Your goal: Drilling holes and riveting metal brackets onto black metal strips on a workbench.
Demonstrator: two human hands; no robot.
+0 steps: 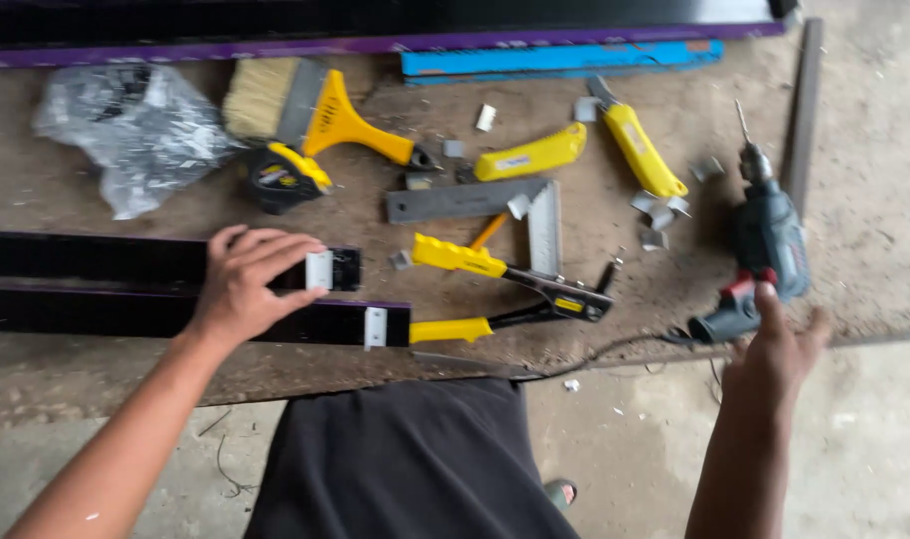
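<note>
Here, in the head view, the left hand (247, 282) rests fingers spread on a long black metal profile (95, 262) beside its small white clip (319, 269). Right of the profile, the right hand (777, 344) — fingers apart — touches a blue-grey power drill (764, 240); a crumpled clear plastic bag (135, 130) lies above.
</note>
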